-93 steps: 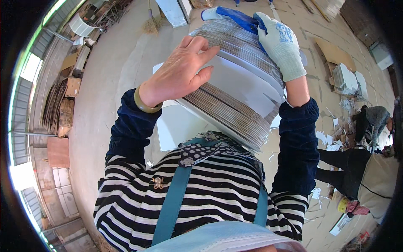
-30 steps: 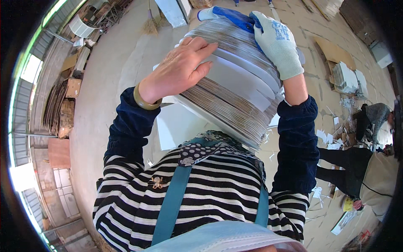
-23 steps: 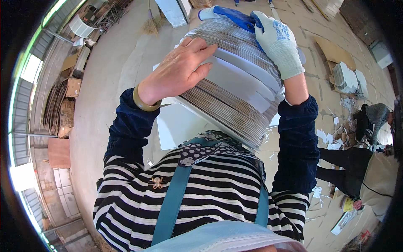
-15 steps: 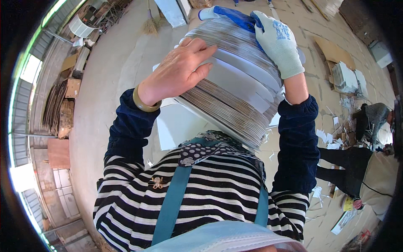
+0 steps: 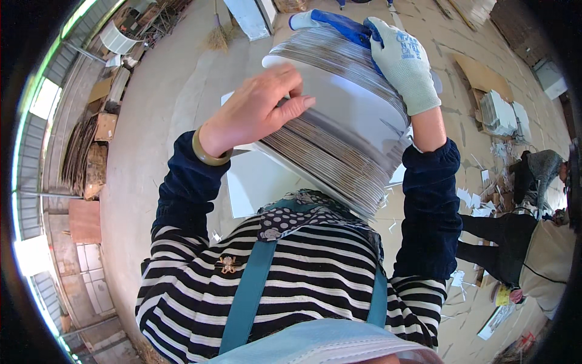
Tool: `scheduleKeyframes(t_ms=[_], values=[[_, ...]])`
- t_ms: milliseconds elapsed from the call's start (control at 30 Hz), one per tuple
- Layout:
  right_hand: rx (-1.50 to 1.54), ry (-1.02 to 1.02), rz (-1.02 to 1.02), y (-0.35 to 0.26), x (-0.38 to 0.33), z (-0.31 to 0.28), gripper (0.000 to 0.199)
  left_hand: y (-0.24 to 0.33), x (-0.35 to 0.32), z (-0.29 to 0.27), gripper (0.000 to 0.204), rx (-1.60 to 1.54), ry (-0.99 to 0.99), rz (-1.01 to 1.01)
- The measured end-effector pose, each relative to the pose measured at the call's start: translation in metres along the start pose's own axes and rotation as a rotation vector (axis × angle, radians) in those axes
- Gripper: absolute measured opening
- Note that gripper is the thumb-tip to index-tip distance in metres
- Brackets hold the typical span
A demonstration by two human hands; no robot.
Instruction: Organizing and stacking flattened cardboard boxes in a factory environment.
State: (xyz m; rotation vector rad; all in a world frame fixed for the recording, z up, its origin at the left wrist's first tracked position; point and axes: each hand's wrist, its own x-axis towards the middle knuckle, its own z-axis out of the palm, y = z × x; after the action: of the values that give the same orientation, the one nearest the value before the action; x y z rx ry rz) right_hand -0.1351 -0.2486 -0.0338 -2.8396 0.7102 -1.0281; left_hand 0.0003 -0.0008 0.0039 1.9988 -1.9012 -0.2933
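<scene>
A thick stack of white-faced cardboard sheets with grey-brown edges leans in front of my chest. A gap between its sheets lays bare a wide white face. My bare left hand, a bangle at its wrist, hovers over the stack's left side. Its thumb points out apart from the curled, slightly blurred fingers, and nothing shows in them. At the far right corner, my right hand wears a white knitted glove and rests against the sheets. Its bent fingers close over a loose blue-and-white glove lying across the far edge.
Below the stack is a white board. A broom stands at the far left. Cardboard sheets lean along the left wall. To the right are a pile of white sheets, scattered paper scraps and another person bending down.
My left hand has drawn back slightly from the sheets and its fingers have curled. The gap in the stack has widened, baring more white face. My right hand has barely moved.
</scene>
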Motion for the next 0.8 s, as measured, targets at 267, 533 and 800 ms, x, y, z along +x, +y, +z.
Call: scheduleKeyframes(t_ms=[267, 533, 800], values=[[0.006, -0.009, 0.008, 0.0019, 0.0005, 0.0042, 0.037, 0.0001, 0.0033, 0.0059, 0.05, 0.018, 0.095, 0.041], [-0.008, 0.05, -0.023, 0.0037, 0.0, 0.007, 0.034, 0.0011, 0.0013, 0.0062, 0.047, 0.011, 0.065, 0.042], [0.005, 0.025, -0.013, 0.0006, -0.0006, 0.0014, 0.034, -0.0012, 0.0005, 0.009, 0.048, 0.017, 0.144, 0.116]])
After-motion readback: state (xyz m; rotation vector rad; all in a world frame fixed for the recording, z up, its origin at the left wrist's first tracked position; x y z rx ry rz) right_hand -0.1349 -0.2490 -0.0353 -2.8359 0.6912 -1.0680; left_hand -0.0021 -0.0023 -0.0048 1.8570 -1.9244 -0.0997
